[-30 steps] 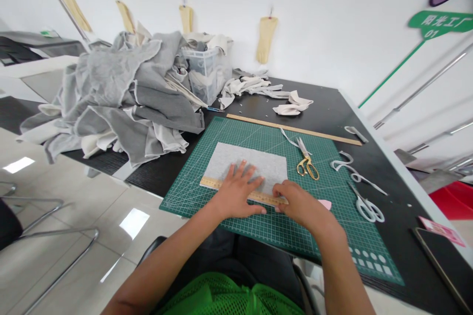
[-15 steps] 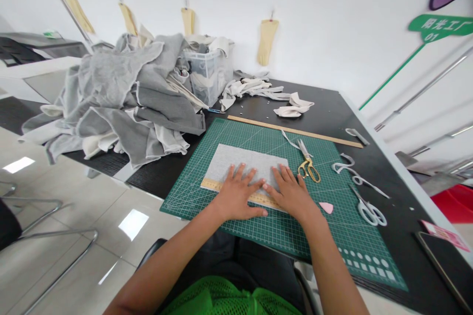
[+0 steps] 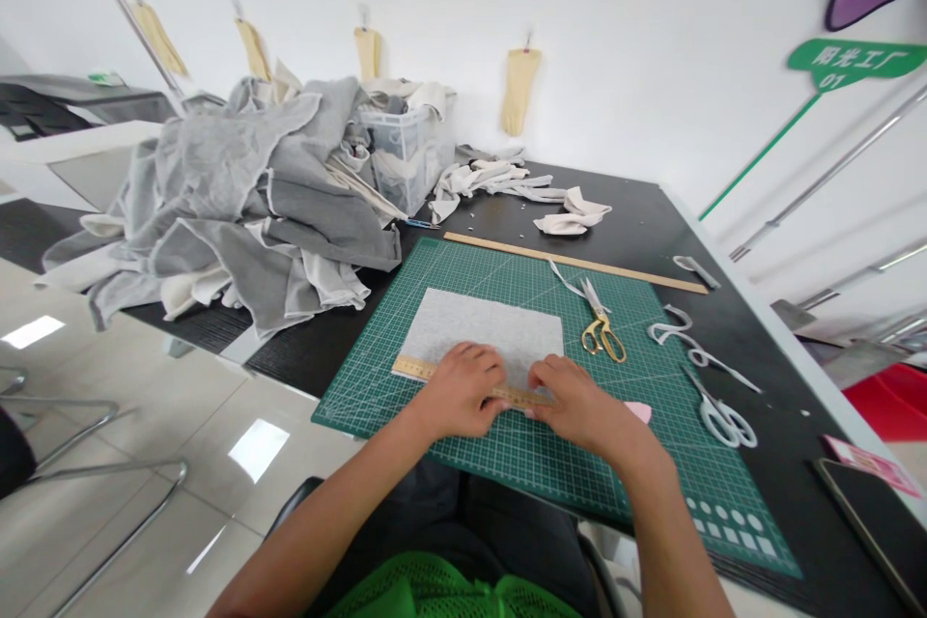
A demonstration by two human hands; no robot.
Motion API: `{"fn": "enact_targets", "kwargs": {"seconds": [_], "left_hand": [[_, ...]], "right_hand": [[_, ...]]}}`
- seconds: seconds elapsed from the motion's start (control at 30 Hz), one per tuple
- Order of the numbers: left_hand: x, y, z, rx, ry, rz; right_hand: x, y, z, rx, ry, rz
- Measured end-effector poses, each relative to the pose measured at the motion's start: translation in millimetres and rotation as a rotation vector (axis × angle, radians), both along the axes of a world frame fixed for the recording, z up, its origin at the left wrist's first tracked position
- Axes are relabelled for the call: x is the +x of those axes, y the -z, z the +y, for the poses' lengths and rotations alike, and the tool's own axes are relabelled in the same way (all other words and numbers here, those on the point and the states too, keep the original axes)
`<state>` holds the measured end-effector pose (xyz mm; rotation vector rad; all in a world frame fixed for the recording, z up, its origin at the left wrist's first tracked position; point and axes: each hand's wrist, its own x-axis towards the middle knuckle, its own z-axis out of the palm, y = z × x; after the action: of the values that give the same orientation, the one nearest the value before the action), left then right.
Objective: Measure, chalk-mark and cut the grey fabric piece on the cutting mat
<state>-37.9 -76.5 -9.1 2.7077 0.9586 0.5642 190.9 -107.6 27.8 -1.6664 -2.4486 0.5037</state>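
A grey piece of fabric lies on the green cutting mat. Along its near edge runs a wooden ruler. My left hand has its fingers curled over the ruler's middle, thumb on the near side. Close beside it, my right hand pinches the ruler near its right end, covering that end. Right of the fabric are gold-handled scissors with a thin fabric strip by the blades. A pink piece of chalk is partly hidden behind my right wrist.
A heap of grey fabric and a clear plastic bin stand at the left back. A long wooden strip crosses the mat's far edge. White-handled scissors, fabric strips and a phone lie to the right.
Both hands were spread flat on the fabric and ruler; now their fingers are drawn in and curled around the ruler. The view has shifted slightly.
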Motion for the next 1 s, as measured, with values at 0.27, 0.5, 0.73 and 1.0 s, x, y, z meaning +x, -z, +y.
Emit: {"fn": "enact_targets", "kwargs": {"seconds": [0.27, 0.5, 0.73, 1.0], "left_hand": [[1, 3.0, 2, 0.069, 0.012, 0.039], [6, 5.4, -1, 0.139, -0.105, 0.058], [4, 5.7, 0, 0.11, -0.138, 0.035], [5, 6.4, 0, 0.051, -0.147, 0.055]], "right_hand": [[2, 2.5, 2, -0.106, -0.017, 0.065], [4, 5.7, 10, -0.028, -0.01, -0.024], [7, 18.1, 15, 0.041, -0.007, -0.051], [6, 26.8, 15, 0.087, 0.014, -0.056]]}}
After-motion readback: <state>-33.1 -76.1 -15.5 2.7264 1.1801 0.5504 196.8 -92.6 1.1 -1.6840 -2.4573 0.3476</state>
